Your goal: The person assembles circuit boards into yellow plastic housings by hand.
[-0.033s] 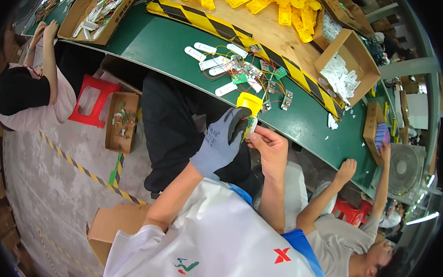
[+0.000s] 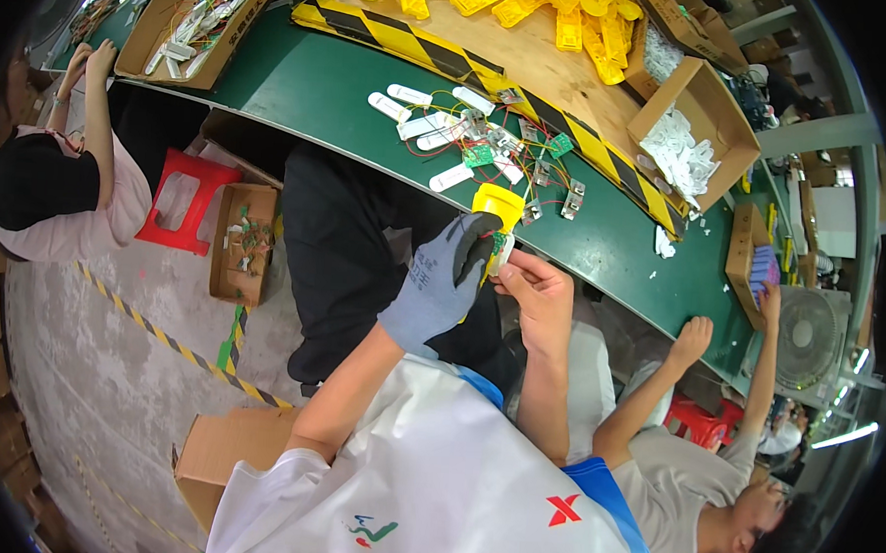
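My left hand (image 2: 434, 286), in a grey-blue glove with dark fingertips, is closed around a yellow plastic housing (image 2: 498, 205). The housing's wide end points at the bench edge, and most of its body is hidden by the glove. A small green circuit board (image 2: 499, 241) shows at its side. My bare right hand (image 2: 540, 292) pinches a white plastic piece (image 2: 505, 252) against the housing beside the board. Just beyond, on the green bench, lies a loose cluster of white strips (image 2: 433, 126), metal connector blocks (image 2: 573, 199), green boards (image 2: 561, 145) and thin red and yellow wires.
Black-and-yellow tape (image 2: 395, 40) edges a wooden board (image 2: 475, 40) piled with yellow housings (image 2: 567, 8). Cardboard boxes hold white pieces (image 2: 682, 154) at right and wired strips (image 2: 197, 33) at left. Co-workers sit on both sides; a red stool (image 2: 181, 203) stands at left.
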The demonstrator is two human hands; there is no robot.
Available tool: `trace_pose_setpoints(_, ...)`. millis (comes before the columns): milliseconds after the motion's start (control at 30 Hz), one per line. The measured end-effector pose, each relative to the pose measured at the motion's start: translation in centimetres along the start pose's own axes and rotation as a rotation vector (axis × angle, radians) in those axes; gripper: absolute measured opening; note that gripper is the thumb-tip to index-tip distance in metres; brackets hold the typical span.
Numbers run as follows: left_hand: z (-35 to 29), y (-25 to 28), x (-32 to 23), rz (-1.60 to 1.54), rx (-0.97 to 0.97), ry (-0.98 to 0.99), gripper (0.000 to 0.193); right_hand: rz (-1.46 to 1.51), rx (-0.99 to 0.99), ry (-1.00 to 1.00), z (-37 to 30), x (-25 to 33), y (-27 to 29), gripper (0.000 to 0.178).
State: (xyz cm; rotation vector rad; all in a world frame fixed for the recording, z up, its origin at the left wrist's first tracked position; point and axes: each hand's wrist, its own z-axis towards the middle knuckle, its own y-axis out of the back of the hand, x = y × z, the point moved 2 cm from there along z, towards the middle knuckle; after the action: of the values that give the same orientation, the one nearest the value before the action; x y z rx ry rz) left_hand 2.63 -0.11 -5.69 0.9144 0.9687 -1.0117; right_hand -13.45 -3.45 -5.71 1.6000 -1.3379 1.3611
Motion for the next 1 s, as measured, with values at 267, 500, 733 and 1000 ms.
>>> trace_pose_setpoints(267,-0.3,-0.1,0.7,-0.168,0.069,0.177,0.031,0.001,0.025,0.0,0.1,0.0,0.1,0.033)
trace_pose_setpoints(500,-0.3,0.0,0.1,-0.079,0.098,0.105,0.035,0.026,0.094,-0.063,0.3,0.0,0.6,0.044)
trace_pose_setpoints(733,-1.0,-0.3,0.0,-0.064,0.101,0.122,0.038,0.135,0.122,-0.011,0.6,-0.8,0.5,0.046)
trace_pose_setpoints(1000,-1.1,-1.1,0.2,-0.029,0.102,0.101,0.036,0.011,0.126,-0.037,0.0,0.2,0.8,0.047)
